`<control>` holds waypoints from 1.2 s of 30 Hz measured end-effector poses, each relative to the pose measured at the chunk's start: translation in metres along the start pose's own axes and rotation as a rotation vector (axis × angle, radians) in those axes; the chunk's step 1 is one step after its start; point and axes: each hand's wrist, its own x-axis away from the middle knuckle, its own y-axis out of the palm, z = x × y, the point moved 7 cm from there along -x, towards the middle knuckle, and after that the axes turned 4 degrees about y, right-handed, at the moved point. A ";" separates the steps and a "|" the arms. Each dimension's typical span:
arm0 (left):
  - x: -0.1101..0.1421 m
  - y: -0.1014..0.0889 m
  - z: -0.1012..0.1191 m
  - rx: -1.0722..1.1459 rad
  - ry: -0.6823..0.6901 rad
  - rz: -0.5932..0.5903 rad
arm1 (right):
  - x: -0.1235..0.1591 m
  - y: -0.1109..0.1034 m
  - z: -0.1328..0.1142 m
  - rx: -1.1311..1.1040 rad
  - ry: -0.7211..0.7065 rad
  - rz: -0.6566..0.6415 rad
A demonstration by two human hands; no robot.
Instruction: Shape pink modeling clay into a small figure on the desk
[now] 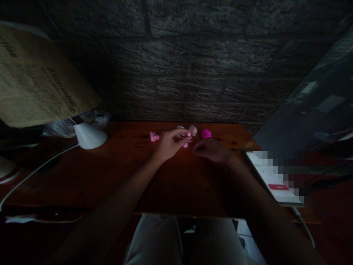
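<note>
My left hand (171, 144) is closed in a pinch around a small light-pink piece (189, 134), too small to identify. Just to its right, my right hand (211, 149) is in shadow with its fingers curled together; whatever is in them, if anything, is hidden. Around the hands lie small crumpled pieces that look like paper or cloth: a pink one (154, 136) at the left, a pale pink one (193, 130) behind the fingertips, and a bright magenta one (206, 133) behind my right hand. Another pink piece (185, 145) shows under the left fingertips.
The wooden table (116, 173) meets a dark brick wall (171, 55). A white cone-shaped lamp base (89, 136) with a cable stands left, below a printed brown paper shade or bag (41, 81). A lit tablet or phone (271, 180) lies at the right edge.
</note>
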 end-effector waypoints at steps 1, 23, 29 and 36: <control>0.000 0.000 0.000 0.007 -0.003 -0.002 | 0.001 0.000 -0.003 -0.041 -0.002 -0.002; 0.000 0.004 -0.001 0.058 -0.022 -0.049 | 0.007 -0.023 -0.017 -0.481 -0.046 0.257; 0.000 0.005 -0.002 0.082 -0.023 -0.058 | 0.008 -0.023 -0.017 -0.489 -0.042 0.263; 0.000 0.005 0.000 0.105 -0.057 -0.056 | 0.007 -0.024 -0.015 -0.509 -0.017 0.293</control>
